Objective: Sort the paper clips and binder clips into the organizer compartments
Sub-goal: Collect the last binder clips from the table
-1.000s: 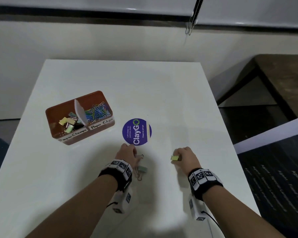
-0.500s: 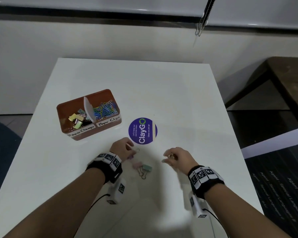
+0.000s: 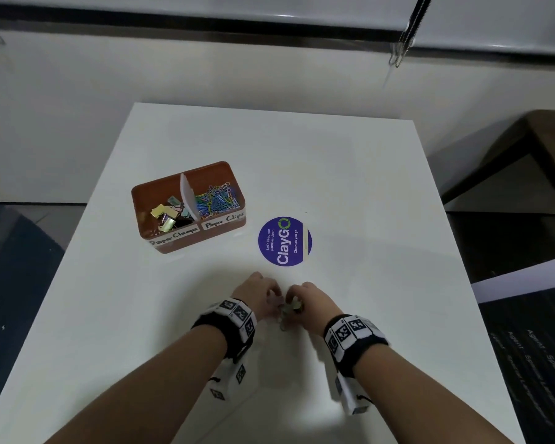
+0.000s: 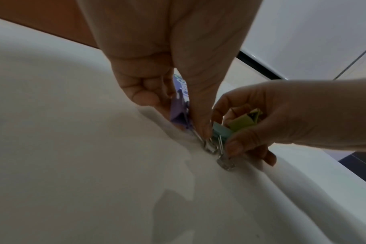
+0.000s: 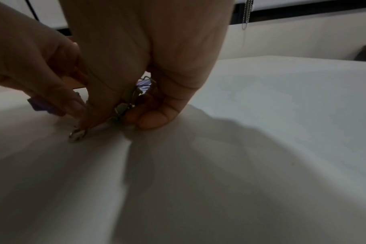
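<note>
A second ago the hands worked apart; now the left hand [image 3: 259,293] and right hand [image 3: 307,299] have met over the last loose clips on the white table [image 3: 350,193]. The left pinches a purple binder clip [image 4: 179,112]; the right, a yellow-green clip [image 4: 243,121] tucked in its curled fingers, closes on a teal one [image 4: 220,131]. Judging by this, one trip remains. The brown organizer [image 3: 161,248] holds binder clips [image 3: 165,214] left, paper clips [image 3: 217,200] right.
</note>
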A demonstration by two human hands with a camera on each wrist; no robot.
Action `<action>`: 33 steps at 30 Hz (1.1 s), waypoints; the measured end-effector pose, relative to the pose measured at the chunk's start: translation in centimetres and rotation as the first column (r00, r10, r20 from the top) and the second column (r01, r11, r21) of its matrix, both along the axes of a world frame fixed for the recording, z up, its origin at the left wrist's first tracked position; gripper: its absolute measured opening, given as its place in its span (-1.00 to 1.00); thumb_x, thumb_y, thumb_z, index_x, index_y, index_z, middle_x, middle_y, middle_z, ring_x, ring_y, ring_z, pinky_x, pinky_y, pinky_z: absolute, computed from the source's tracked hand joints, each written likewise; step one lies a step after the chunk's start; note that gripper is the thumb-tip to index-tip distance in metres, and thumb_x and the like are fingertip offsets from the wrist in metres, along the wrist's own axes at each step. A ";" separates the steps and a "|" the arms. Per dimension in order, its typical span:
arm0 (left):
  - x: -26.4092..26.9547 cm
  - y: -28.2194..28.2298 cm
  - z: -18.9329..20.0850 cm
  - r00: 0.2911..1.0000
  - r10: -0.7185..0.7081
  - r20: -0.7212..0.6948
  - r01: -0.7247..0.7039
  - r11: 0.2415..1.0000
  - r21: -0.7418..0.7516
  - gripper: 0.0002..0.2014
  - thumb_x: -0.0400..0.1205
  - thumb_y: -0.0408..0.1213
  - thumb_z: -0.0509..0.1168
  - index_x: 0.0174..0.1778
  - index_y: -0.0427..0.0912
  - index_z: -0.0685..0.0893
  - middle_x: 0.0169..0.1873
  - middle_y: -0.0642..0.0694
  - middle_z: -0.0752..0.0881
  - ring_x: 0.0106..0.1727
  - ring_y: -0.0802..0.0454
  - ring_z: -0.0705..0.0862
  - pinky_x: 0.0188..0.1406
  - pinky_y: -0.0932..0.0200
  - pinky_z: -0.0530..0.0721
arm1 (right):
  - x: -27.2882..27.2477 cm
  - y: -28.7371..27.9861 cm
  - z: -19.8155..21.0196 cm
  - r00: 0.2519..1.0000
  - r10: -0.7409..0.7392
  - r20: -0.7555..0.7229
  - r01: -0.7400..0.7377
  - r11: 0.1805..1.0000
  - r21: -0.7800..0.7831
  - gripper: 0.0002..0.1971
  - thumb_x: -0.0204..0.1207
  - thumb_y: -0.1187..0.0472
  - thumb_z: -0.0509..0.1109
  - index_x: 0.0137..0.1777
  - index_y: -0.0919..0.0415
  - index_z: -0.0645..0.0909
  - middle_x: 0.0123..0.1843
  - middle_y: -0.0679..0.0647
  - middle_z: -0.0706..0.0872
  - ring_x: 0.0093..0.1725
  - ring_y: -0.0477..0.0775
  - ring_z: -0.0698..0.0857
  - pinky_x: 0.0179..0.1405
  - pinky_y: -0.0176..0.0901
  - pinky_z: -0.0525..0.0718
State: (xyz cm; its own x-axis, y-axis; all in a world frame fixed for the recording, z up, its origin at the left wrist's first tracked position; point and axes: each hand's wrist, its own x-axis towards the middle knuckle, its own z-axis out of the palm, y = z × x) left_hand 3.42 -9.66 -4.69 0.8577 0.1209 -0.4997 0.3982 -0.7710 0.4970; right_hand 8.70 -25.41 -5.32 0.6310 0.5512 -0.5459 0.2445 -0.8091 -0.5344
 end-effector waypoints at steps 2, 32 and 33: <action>0.0 -0.1 -0.3 1.000 0.011 0.002 -0.011 1.000 0.014 -0.76 0.53 -0.06 0.38 0.04 -0.06 0.68 0.09 -0.13 0.50 0.02 -0.10 0.66 0.13 0.10 0.62 | -0.1 -0.1 -0.3 1.000 -0.006 0.021 0.006 1.000 0.007 -0.65 0.35 0.09 0.56 0.07 0.18 0.60 0.02 0.08 0.43 -0.12 0.11 0.55 -0.09 -0.19 0.54; -1.7 5.4 1.4 0.989 0.101 -0.106 -0.119 0.976 -0.183 -0.82 0.46 -0.31 0.48 -0.32 -0.16 0.58 -0.07 0.00 0.76 -0.49 0.24 0.60 -0.42 0.39 0.61 | -1.2 0.2 0.3 0.999 -0.020 0.042 0.015 0.991 0.132 -0.63 0.37 0.22 0.49 -0.30 -0.10 0.29 -0.20 0.01 0.64 -0.26 0.07 0.54 -0.12 0.00 0.59; -1.9 5.6 1.6 0.988 0.113 -0.105 -0.132 0.973 -0.190 -0.80 0.46 -0.31 0.48 -0.35 -0.15 0.56 -0.15 0.04 0.74 -0.49 0.23 0.61 -0.43 0.40 0.60 | -1.3 0.2 0.4 0.999 -0.032 0.028 0.028 0.991 0.133 -0.60 0.37 0.22 0.49 -0.31 -0.14 0.28 -0.19 0.04 0.65 -0.27 0.06 0.54 -0.12 0.01 0.60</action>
State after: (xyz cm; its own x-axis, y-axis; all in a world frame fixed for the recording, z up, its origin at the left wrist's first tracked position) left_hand 1.47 -4.02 -3.08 0.7912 0.1138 -0.6009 0.5351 -0.6047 0.5900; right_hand 7.43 -25.16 -4.90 0.6632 0.5984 -0.4495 0.2392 -0.7385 -0.6304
